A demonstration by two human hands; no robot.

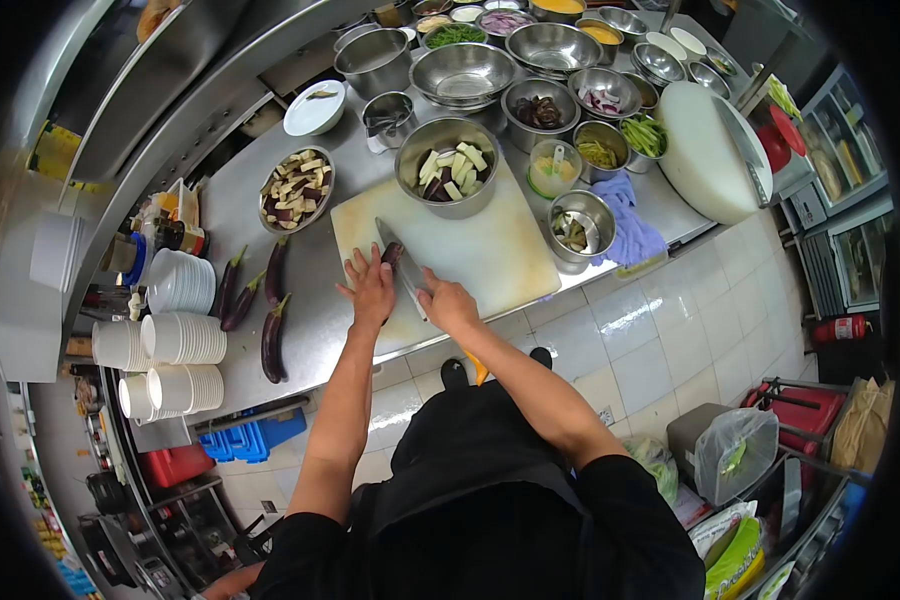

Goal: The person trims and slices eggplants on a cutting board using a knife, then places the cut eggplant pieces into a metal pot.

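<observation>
A kitchen knife (pixel 402 270) lies slantwise over the pale cutting board (pixel 500 255), its handle in the closed fingers of my right hand (pixel 450 305). Left of the blade, my left hand (pixel 372 292) steadies a short dark piece of eggplant (pixel 393 253) against the board. Several of its fingers are spread, and the thumb side is at the piece. Cut eggplant chunks fill a steel pot (pixel 448 205) at the board's far side and a steel bowl (pixel 320 215) to the left. Several whole eggplants (pixel 273 345) lie on the steel counter left of the board.
Stacked white bowls (pixel 185 338) stand at the counter's left end. A white plate (pixel 315 108) sits farther back. Many steel bowls (pixel 462 72) with cut vegetables line the far side. On the right are a small steel pot (pixel 581 225), a purple cloth (pixel 625 225) and a thick round chopping block (pixel 695 150).
</observation>
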